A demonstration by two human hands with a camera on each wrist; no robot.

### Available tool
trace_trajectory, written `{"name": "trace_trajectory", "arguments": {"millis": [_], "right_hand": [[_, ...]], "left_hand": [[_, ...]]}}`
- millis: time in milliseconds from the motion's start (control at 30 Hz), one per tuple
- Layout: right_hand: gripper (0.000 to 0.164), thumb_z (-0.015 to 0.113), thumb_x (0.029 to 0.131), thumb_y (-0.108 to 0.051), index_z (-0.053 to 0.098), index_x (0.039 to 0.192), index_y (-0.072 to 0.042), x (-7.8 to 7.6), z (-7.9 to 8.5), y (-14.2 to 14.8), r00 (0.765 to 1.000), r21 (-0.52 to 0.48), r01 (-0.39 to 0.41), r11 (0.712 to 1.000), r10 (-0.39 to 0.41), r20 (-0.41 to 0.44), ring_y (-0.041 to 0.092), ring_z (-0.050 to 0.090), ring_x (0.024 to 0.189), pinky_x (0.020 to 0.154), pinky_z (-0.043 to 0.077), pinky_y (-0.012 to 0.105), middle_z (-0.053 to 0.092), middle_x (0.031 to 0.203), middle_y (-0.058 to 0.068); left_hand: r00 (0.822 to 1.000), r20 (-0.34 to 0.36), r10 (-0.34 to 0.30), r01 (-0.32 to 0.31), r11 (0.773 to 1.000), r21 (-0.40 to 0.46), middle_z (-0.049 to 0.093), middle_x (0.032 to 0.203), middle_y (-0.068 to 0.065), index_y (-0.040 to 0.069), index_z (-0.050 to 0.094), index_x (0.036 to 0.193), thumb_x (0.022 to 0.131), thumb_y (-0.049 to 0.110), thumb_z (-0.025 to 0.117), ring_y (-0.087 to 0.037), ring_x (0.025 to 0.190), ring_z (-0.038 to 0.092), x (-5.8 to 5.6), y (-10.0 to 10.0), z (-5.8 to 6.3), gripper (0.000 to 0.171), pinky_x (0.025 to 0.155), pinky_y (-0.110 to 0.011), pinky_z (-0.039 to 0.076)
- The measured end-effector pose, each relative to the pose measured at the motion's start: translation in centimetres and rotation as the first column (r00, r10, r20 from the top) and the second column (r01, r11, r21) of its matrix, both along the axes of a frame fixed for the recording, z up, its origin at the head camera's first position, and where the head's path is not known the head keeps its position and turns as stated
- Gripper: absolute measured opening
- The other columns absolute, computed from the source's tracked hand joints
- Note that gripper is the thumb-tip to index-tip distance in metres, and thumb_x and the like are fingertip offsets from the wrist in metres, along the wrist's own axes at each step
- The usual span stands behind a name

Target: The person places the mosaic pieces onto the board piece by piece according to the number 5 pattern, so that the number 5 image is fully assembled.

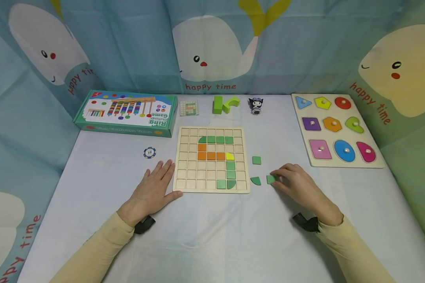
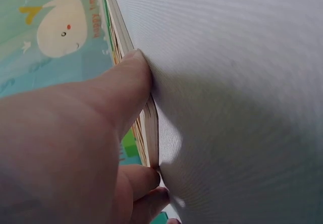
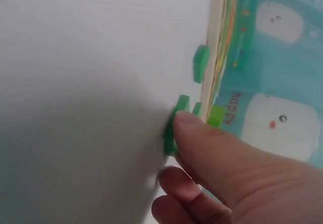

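Note:
A wooden grid board (image 1: 193,177) lies on the table, holding green, orange and yellow tiles in some squares. My left hand (image 1: 152,192) lies at its left side with fingers spread. The left thumb (image 2: 135,72) touches the board's near edge (image 2: 150,125), fingertips right at its left edge. To the right of the board, my right hand (image 1: 297,184) pinches a green square tile (image 1: 270,179) between thumb and fingers, low over the cloth. Part of that tile is hidden by the fingertips. Beside it lie a green quarter-round tile (image 1: 256,181) and another green square tile (image 1: 256,160).
At the back left lies a game box (image 1: 127,114), with a pattern card (image 1: 189,107) beside it. Green blocks (image 1: 217,105) and a small figurine (image 1: 256,105) stand behind the board. A shape puzzle (image 1: 306,144) lies at right, a poker chip (image 1: 150,152) at left.

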State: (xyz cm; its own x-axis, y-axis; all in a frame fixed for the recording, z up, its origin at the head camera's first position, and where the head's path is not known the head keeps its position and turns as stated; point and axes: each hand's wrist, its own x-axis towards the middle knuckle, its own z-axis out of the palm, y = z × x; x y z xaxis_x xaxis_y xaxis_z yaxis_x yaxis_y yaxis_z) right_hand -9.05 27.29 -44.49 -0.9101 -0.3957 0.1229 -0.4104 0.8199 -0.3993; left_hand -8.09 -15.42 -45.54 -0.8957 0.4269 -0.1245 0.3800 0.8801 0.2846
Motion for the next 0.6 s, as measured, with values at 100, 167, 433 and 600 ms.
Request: {"name": "trace_trajectory", "arguments": {"millis": [100,167,433,600], "right_hand": [[0.027,0.083,0.078,-0.006,0.073,0.102,0.000,0.17,-0.31,0.19,1.000,0.003,0.001,1.000,-0.001,-0.016,0.026,0.054,0.089,0.076,0.047,0.044,0.062,0.094,0.008],[0.027,0.084,0.077,-0.006,0.073,0.101,-0.001,0.21,-0.56,0.19,1.000,0.001,-0.006,1.000,0.006,-0.027,0.025,0.054,0.088,0.074,0.047,0.042,0.061,0.093,0.007],[0.023,0.083,0.077,-0.005,0.070,0.096,0.000,0.10,-0.63,-0.23,0.997,-0.008,-0.039,0.999,0.038,-0.072,0.025,0.058,0.087,0.075,0.049,0.042,0.063,0.092,0.007],[0.023,0.082,0.077,-0.002,0.069,0.097,0.001,-0.10,0.05,-0.66,0.998,-0.049,-0.025,0.998,0.022,-0.062,0.026,0.060,0.087,0.075,0.051,0.045,0.066,0.094,0.009]], "left_hand": [[1.000,-0.003,-0.002,0.002,1.000,0.004,0.020,0.158,-0.019,-0.003,0.025,0.152,0.093,0.053,0.060,-0.039,0.144,0.015,-0.01,-0.04,0.02,0.088,0.105,-0.065,0.021],[1.000,0.002,0.001,-0.001,1.000,0.004,0.019,0.159,-0.019,-0.003,0.025,0.152,0.093,0.053,0.060,-0.039,0.144,0.015,0.04,-0.11,0.04,0.089,0.105,-0.066,0.021],[1.000,0.004,0.001,-0.001,1.000,0.006,0.019,0.159,-0.018,-0.002,0.025,0.153,0.093,0.054,0.059,-0.038,0.144,0.015,0.12,-0.13,0.08,0.089,0.105,-0.065,0.021],[1.000,0.007,0.003,-0.003,1.000,0.014,0.019,0.159,-0.018,-0.003,0.025,0.152,0.093,0.053,0.059,-0.038,0.144,0.015,0.10,-0.04,0.20,0.088,0.106,-0.065,0.021]]}}
